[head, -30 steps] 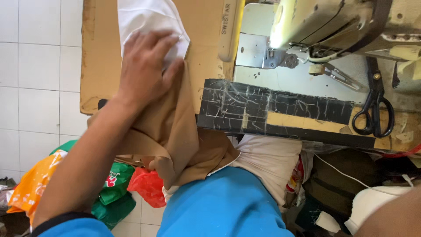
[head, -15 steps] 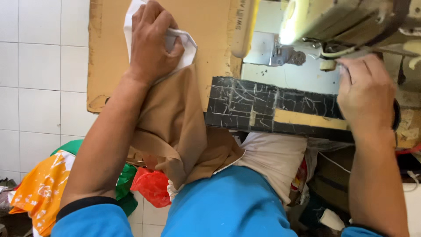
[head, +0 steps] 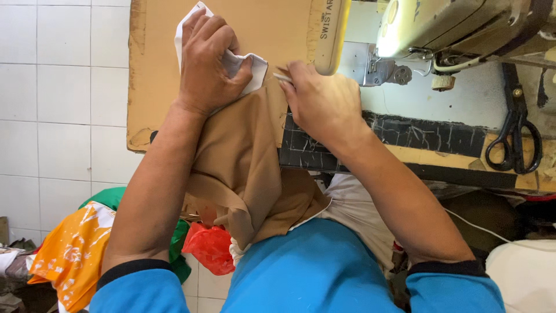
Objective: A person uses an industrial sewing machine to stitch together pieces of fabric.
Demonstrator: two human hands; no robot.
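**Tan fabric with white lining, both hands on it at the sewing machine**

Head view:
- Left hand (head: 209, 64) lies on the white lining piece (head: 252, 65), fingers curled and pressed down on it, thumb pinching the white edge against the tan fabric (head: 243, 156).
- Right hand (head: 323, 104) sits at the tan fabric's top edge, just beside the left. Fingers bunched together, tips seem to pinch a small pale bit at the edge; can't tell exactly what it is.
- Tan fabric lies partly on the counter (head: 156, 87), rest drapes over the front edge into the lap.
- Handling, my read: light, soft, limp woven cloth. No stiffness, folds under its own weight, the hanging part will likely drag the flat part toward the lap. Not fragile. Slides easily on the smooth board, so layers can shift against each other.
- Best hold: pinch at the edge where white and tan overlap, other palm flat to pin the layers.
- Around: sewing machine (head: 440, 29) head just beside the right hand, lamp lit, needle area near. Black scissors (head: 515, 136) on the counter, well apart on the right.
- Below left, on the tiled floor (head: 58, 116): orange cloth (head: 69, 249), green and red bags (head: 211, 249).
- Obstruction: machine arm overhangs the work zone near the right hand; forearms hide part of the fabric.
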